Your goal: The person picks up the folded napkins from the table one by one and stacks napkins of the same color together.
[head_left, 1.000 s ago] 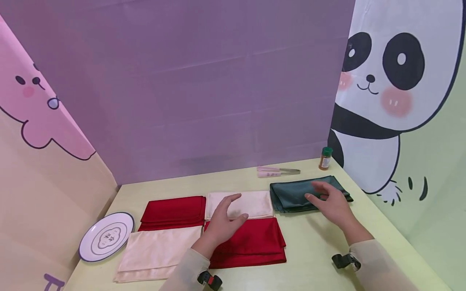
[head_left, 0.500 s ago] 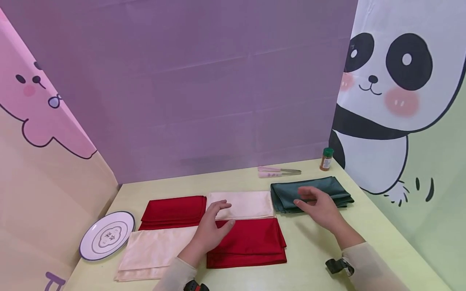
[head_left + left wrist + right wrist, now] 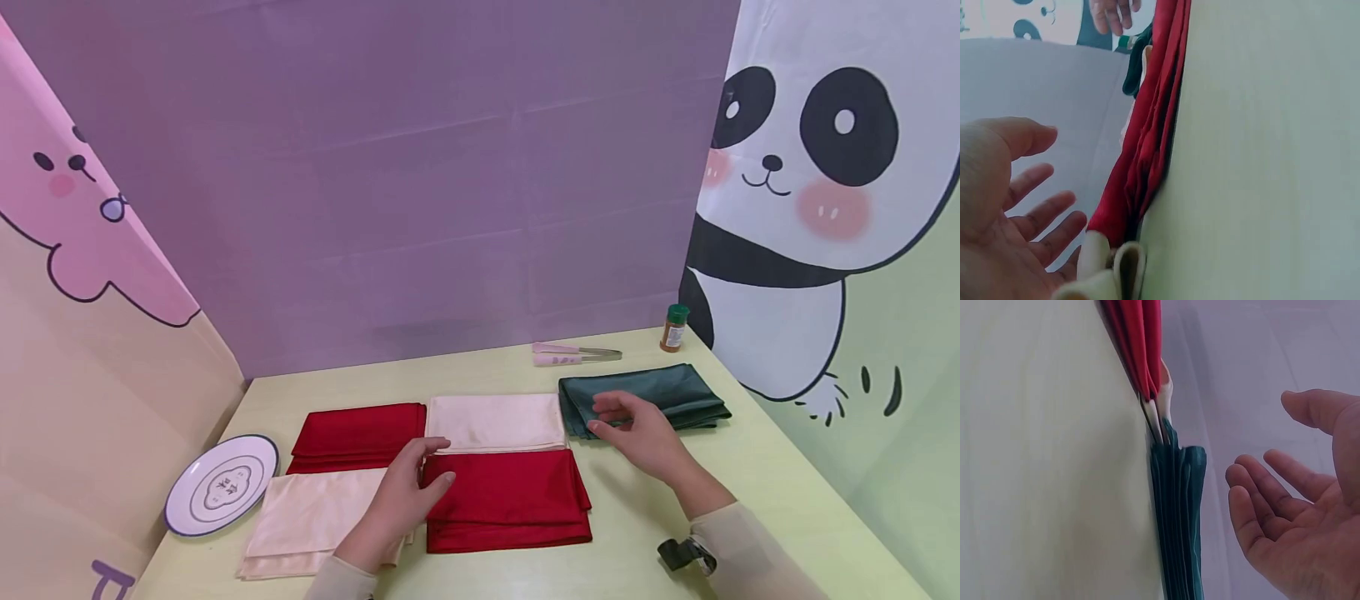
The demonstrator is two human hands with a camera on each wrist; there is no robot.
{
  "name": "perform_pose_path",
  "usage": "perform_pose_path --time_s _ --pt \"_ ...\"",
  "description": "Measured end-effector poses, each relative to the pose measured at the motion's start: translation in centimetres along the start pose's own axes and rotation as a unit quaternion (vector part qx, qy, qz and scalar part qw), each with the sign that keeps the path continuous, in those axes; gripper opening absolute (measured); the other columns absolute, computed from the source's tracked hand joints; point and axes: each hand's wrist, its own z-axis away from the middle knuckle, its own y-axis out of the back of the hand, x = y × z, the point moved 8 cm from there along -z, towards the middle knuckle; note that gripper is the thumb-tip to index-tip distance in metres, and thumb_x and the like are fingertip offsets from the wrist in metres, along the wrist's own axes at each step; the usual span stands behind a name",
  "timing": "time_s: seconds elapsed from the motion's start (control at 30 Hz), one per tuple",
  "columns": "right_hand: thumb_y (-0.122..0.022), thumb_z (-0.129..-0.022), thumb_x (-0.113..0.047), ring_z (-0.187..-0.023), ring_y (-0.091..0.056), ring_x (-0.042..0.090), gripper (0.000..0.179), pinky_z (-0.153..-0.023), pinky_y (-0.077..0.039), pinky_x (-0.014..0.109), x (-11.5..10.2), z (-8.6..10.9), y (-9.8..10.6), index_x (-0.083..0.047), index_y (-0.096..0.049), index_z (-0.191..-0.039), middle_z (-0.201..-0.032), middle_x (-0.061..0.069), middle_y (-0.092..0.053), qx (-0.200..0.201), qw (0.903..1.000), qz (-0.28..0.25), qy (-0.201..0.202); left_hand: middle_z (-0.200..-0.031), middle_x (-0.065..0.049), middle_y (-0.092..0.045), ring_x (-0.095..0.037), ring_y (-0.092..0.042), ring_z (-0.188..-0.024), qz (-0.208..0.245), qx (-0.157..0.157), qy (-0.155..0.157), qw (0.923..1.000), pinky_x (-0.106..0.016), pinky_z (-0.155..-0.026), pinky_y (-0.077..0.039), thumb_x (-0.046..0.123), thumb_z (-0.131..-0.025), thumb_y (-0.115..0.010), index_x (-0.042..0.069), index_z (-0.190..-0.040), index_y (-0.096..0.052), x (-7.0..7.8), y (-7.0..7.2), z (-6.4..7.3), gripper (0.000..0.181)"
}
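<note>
My left hand (image 3: pixel 401 492) hovers over the seam between the front cream folded cloth (image 3: pixel 315 512) and the front red folded cloth (image 3: pixel 510 492). Its fingers are loosely bent and hold nothing, as the left wrist view also shows. My right hand (image 3: pixel 637 437) is above the near edge of the dark green folded cloth (image 3: pixel 675 392), thumb apart from the relaxed fingers, with nothing in it. Behind lie another red folded cloth (image 3: pixel 360 429) and a second cream cloth (image 3: pixel 495 421). In the right wrist view the green cloth (image 3: pixel 1175 519) stays apart from the hand.
A white plate with a dark rim (image 3: pixel 180 500) sits at the table's left edge. Pink-handled tongs (image 3: pixel 558 354) lie at the back, and a green-capped jar (image 3: pixel 673 329) stands in the back right corner. A purple backdrop (image 3: pixel 450 208) rises behind the table.
Both hands have drifted left and somewhat nearer to me, the left going from the red cloth towards the front cream one. The cloths have stayed in place.
</note>
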Motion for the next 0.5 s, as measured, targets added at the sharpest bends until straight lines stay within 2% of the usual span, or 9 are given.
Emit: perform_pose_path --time_s 0.23,0.4,0.5 --pt "-0.078 -0.097 -0.025 -0.114 -0.067 0.030 0.048 -0.095 -0.056 0.040 -0.8 0.2 -1.2 -0.003 -0.063 -0.137 -0.128 0.015 -0.069 -0.009 0.9999 -0.005 0.000 -0.136 0.003 -0.060 -0.032 -0.055 -0.131 0.008 0.009 0.017 0.9998 -0.056 -0.113 -0.043 0.014 -0.096 -0.078 0.014 -0.139 -0.062 -0.8 1.1 0.8 0.046" --pt "-0.079 -0.096 -0.025 -0.114 -0.066 0.032 0.046 -0.095 -0.056 0.046 -1.3 0.3 -2.0 -0.004 -0.065 -0.135 -0.126 0.013 -0.069 -0.018 0.9998 -0.003 -0.002 -0.138 -0.002 -0.062 -0.032 -0.058 -0.129 0.005 0.009 0.015 0.9998 -0.056 -0.108 -0.047 0.013 -0.096 -0.077 0.011 -0.140 -0.062 -0.9 1.7 1.0 0.047" --pt "-0.079 -0.096 -0.025 -0.113 -0.066 0.031 0.045 -0.094 -0.057 0.046 -1.4 0.6 -2.4 -0.005 -0.065 -0.134 -0.125 0.011 -0.069 -0.030 0.9995 0.006 -0.009 -0.138 -0.006 -0.064 -0.034 -0.061 -0.125 0.005 0.008 0.020 0.9998 -0.053 -0.106 -0.050 0.013 -0.097 -0.076 0.010 -0.140 -0.063 -1.1 2.0 1.0 0.045"
